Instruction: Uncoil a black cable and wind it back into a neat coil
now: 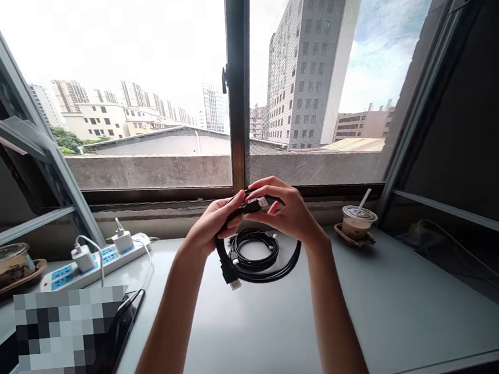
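A coiled black cable is held up above the desk, with a flat metal-ended plug dangling at its lower left. My left hand is closed round the top left of the coil, thumb on top. Curved over the coil's upper right is my right hand, fingers and thumb bent about the cable near a second plug. Behind the held loop, another black cable lies coiled on the desk, partly covered by the first.
On the grey desk, a white power strip with two chargers stands at left, beside a black tablet-like device. A drink cup rests at right, another cup at far left. A window and metal frame posts border the back.
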